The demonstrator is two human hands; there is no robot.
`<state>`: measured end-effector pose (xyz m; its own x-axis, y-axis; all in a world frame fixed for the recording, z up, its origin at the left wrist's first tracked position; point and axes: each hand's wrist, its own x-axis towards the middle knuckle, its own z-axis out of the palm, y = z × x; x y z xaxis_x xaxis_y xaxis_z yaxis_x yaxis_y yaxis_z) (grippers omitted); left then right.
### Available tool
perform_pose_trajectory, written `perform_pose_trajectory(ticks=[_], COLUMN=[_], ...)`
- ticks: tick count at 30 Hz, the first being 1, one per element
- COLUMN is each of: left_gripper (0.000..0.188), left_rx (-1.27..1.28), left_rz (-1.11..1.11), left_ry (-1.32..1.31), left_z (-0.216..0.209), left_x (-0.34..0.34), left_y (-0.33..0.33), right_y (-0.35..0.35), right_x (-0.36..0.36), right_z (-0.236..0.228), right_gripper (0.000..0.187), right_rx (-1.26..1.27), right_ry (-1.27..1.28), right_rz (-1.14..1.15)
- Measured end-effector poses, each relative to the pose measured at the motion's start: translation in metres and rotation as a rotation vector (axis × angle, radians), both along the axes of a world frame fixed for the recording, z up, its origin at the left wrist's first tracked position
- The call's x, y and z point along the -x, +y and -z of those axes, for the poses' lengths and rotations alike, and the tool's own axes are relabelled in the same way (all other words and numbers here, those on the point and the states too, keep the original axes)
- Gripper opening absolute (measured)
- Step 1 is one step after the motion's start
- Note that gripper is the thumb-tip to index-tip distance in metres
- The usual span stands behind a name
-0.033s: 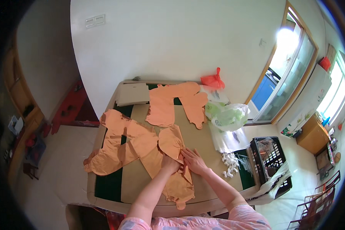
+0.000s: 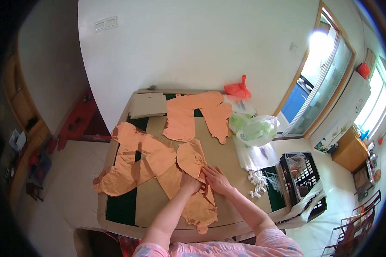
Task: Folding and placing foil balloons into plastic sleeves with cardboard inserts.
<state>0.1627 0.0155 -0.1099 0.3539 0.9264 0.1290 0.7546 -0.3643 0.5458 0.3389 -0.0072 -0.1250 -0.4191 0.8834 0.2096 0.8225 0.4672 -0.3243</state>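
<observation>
Flat orange-copper foil balloons lie on the table. At the near middle, both hands work on one foil balloon point(image 2: 201, 207), creased and partly folded over. My left hand point(image 2: 192, 184) is closed at its edge, with fingertips hidden by the foil. Beside it, my right hand point(image 2: 216, 180) pinches the same balloon's edge, its fingers close to the left ones. A rounded flap point(image 2: 189, 157) of foil rises just beyond them. To the left spreads another crumpled foil balloon point(image 2: 131, 171). Farther back rests a smoother foil balloon point(image 2: 180, 122).
Grey-brown cardboard sheets point(image 2: 149, 106) lie at the back left. On the right are a green-white plastic bag point(image 2: 255, 130), white small pieces point(image 2: 257, 183), clear sticks point(image 2: 273, 182) and a black crate point(image 2: 302, 180). A red bag point(image 2: 238, 89) sits against the wall.
</observation>
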Motion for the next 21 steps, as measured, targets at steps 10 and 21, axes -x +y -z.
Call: perform_pose_trajectory(ticks=[10,21], left_gripper=[0.051,0.046], left_rx=[-0.148,-0.136], left_rz=[0.017,-0.022], left_ry=[0.08,-0.112], left_z=[0.017,0.032], left_x=[-0.002,-0.001], left_y=[0.002,0.011], right_y=[0.005,0.006], right_x=[0.001,0.003], right_z=[-0.008,0.002], right_gripper=[0.047,0.047], right_rx=[0.016,-0.02], right_ry=[0.136,0.005], right_rz=[0.135,-0.008])
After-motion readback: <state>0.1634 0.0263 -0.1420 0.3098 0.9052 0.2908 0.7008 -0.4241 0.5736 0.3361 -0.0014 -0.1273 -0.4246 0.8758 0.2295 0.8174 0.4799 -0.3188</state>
